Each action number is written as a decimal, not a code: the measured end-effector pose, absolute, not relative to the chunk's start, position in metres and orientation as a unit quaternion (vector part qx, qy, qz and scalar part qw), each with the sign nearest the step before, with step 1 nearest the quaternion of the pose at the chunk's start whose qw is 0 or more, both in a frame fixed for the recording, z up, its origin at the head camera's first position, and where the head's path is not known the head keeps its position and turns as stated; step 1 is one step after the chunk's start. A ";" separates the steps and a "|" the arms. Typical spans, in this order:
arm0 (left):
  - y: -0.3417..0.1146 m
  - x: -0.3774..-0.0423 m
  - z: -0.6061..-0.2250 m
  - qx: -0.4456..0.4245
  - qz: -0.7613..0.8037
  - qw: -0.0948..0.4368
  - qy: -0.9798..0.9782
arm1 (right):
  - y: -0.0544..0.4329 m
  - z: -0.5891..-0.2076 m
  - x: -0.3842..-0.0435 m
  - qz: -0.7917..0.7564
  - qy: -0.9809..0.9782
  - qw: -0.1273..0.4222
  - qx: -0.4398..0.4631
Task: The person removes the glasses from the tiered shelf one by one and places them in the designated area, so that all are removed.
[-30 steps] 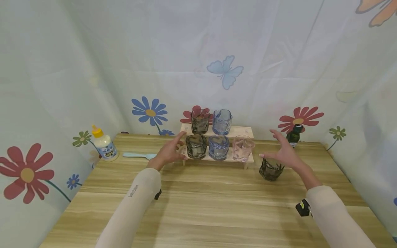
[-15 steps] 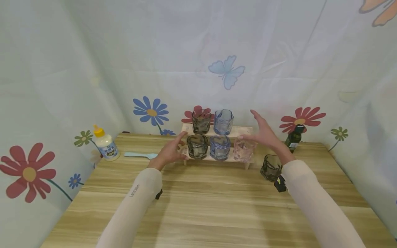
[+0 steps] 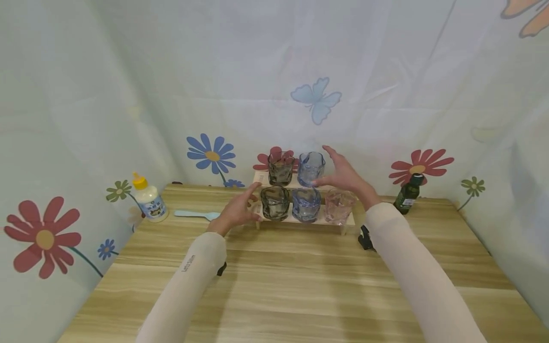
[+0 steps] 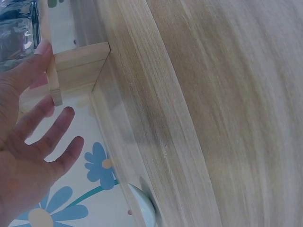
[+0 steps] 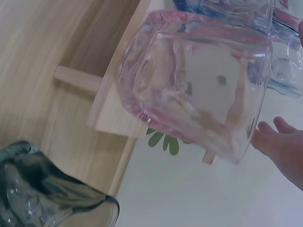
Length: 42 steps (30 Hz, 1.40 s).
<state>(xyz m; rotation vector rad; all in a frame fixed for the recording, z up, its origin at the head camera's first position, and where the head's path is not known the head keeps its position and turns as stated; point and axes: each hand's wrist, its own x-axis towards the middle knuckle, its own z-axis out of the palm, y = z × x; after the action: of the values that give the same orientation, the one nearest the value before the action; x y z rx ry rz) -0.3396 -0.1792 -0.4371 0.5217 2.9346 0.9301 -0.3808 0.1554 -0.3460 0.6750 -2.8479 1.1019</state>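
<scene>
In the head view a two-tier wooden rack (image 3: 261,178) bears a dark glass (image 3: 280,171) and a blue glass (image 3: 310,167) on its upper tier. Its lower tier carries another dark glass (image 3: 274,204), a second blue glass (image 3: 306,206) and a pink glass (image 3: 340,209). My left hand (image 3: 236,210) is at the rack's left end; in the left wrist view its thumb touches the board edge and the other fingers are spread. My right hand (image 3: 345,176) reaches over the pink glass, thumb and fingers apart beside the upper blue glass; contact cannot be told.
A third dark glass (image 5: 52,189) stands on the wooden table (image 3: 291,286), hidden behind the right forearm in the head view. A green bottle (image 3: 407,194) stands at the back right. Farther left are a yellow-capped bottle (image 3: 151,202) and a light-blue spoon (image 3: 193,214).
My right hand has moved left from above the loose dark glass to beside the upper blue glass. The left hand has stayed at the rack's left end.
</scene>
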 end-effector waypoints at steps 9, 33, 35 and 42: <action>-0.177 -0.337 -0.437 0.160 0.300 0.017 0.940 | 0.141 -0.354 -0.390 0.374 -0.907 0.004 0.194; -0.178 -0.336 -0.435 0.154 0.294 0.015 0.943 | 0.116 -0.349 -0.394 0.351 -0.917 0.002 0.192; -0.178 -0.336 -0.435 0.156 0.293 0.014 0.943 | 0.116 -0.349 -0.394 0.350 -0.917 0.003 0.191; -0.177 -0.335 -0.432 0.157 0.292 0.010 0.944 | 0.115 -0.352 -0.397 0.354 -0.916 0.013 0.190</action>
<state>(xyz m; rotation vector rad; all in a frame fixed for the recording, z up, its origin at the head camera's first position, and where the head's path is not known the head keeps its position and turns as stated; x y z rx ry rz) -0.3354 -0.1769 -0.4325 0.4894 2.9447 0.9101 -0.3969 0.1154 -0.3524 0.5913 -2.8531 1.1044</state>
